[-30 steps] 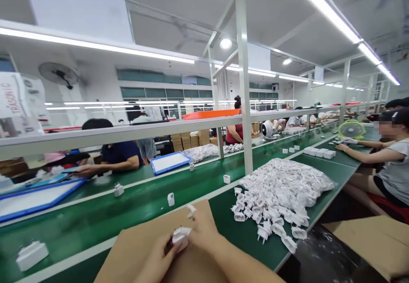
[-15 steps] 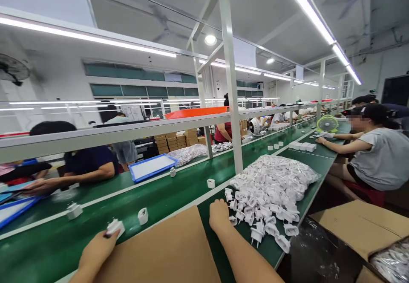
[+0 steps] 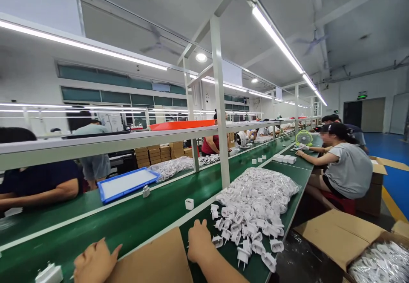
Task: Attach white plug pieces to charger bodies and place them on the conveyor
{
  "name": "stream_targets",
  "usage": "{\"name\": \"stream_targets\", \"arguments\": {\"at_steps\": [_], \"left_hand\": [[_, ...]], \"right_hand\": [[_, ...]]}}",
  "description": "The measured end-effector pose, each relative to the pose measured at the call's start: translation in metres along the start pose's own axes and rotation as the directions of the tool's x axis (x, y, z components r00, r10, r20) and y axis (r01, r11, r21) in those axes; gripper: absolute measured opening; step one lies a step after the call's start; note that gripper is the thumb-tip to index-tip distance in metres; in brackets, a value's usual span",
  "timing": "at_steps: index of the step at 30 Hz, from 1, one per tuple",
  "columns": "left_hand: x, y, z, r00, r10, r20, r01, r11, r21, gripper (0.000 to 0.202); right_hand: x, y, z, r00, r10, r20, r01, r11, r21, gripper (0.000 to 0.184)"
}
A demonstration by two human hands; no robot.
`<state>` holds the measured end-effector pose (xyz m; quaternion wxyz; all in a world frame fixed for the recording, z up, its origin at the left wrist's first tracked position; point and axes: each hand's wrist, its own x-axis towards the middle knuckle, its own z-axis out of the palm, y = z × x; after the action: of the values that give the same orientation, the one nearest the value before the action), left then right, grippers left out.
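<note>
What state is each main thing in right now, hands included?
Left hand: thumb spread from fingers, no plug visible in it
Right hand: fingers bent, grip unclear
Near plug: on the belt, pins up
Loose plugs: heaped, pointing various ways
Bag: full
Carton: open, bagged parts inside
Lights: on
Green fan: spinning or not, unclear

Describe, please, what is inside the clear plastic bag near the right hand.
Inside the clear plastic bag are many white plug pieces, heaped together; similar loose ones lie beside it, near the right hand. The outer pieces hide those deeper inside.
</note>
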<state>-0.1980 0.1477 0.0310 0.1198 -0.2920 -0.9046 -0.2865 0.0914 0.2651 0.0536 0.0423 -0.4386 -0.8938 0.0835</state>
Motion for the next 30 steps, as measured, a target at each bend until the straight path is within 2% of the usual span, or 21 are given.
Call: {"name": "stream_targets", "arguments": {"at_steps": [4,6,8,10,12,13,14,15,16,20,22,23,25,26,27,30], "left_hand": [[0.003,-0.008,-0.011,0.984,-0.181,-0.006,0.179,0.979,-0.092,0.078],[0.008,-0.015,-0.017,0.958,-0.285,0.030,0.287,0.946,-0.154,0.080],[0.017,-0.021,-0.021,0.927,-0.367,0.077,0.375,0.912,-0.168,0.079],[0.023,-0.022,-0.024,0.923,-0.363,0.130,0.381,0.912,-0.150,0.074],[0.019,-0.017,-0.028,0.956,-0.236,0.173,0.265,0.948,-0.173,0.068],[0.012,-0.013,-0.031,0.974,-0.153,0.167,0.187,0.960,-0.208,0.066],[0.001,-0.007,-0.035,0.987,-0.050,0.156,0.088,0.964,-0.252,0.065],[-0.013,-0.002,-0.038,0.988,0.045,0.150,0.004,0.951,-0.308,0.066],[-0.029,0.005,-0.040,0.982,0.120,0.145,-0.059,0.929,-0.365,0.066],[-0.097,0.026,-0.043,0.924,0.288,0.251,-0.090,0.802,-0.590,0.066],[-0.126,0.031,-0.041,0.901,0.360,0.244,-0.122,0.749,-0.651,0.063],[-0.137,0.031,-0.039,0.895,0.381,0.233,-0.138,0.731,-0.668,0.061],[-0.152,0.029,-0.036,0.894,0.399,0.204,-0.160,0.709,-0.687,0.058],[-0.156,0.028,-0.035,0.897,0.398,0.192,-0.162,0.701,-0.695,0.058],[-0.158,0.027,-0.035,0.901,0.394,0.181,-0.162,0.693,-0.702,0.060],[-0.156,0.025,-0.035,0.906,0.383,0.181,-0.152,0.694,-0.704,0.058]], "right_hand": [[-0.002,-0.003,0.005,0.994,-0.065,-0.092,0.065,0.998,-0.006,0.056],[-0.004,-0.006,0.005,0.986,-0.096,-0.139,0.091,0.995,-0.047,0.058],[-0.007,-0.007,0.002,0.974,-0.139,-0.178,0.131,0.990,-0.057,0.049],[-0.009,-0.007,-0.004,0.963,-0.170,-0.211,0.174,0.985,0.000,0.036],[-0.011,-0.007,-0.012,0.953,-0.139,-0.271,0.198,0.959,0.204,0.025],[-0.011,-0.007,-0.015,0.950,-0.097,-0.298,0.206,0.910,0.360,0.024],[-0.010,-0.008,-0.018,0.949,-0.019,-0.316,0.202,0.806,0.556,0.022],[-0.008,-0.010,-0.019,0.952,0.065,-0.300,0.195,0.626,0.755,0.019],[-0.005,-0.012,-0.019,0.960,0.080,-0.269,0.187,0.533,0.825,0.017],[0.006,-0.024,-0.008,0.995,0.013,-0.102,0.091,0.336,0.937,0.024],[0.007,-0.028,-0.003,0.999,-0.039,-0.030,0.039,0.250,0.968,0.031],[0.006,-0.029,-0.002,0.997,-0.076,0.009,0.004,0.164,0.986,0.035],[0.003,-0.030,-0.003,0.980,-0.164,0.110,-0.122,-0.064,0.990,0.036],[0.000,-0.031,-0.005,0.967,-0.201,0.155,-0.187,-0.152,0.970,0.033],[-0.002,-0.033,-0.006,0.954,-0.230,0.193,-0.241,-0.205,0.948,0.029],[-0.010,-0.040,-0.009,0.936,-0.267,0.229,-0.290,-0.214,0.933,0.017]]}}
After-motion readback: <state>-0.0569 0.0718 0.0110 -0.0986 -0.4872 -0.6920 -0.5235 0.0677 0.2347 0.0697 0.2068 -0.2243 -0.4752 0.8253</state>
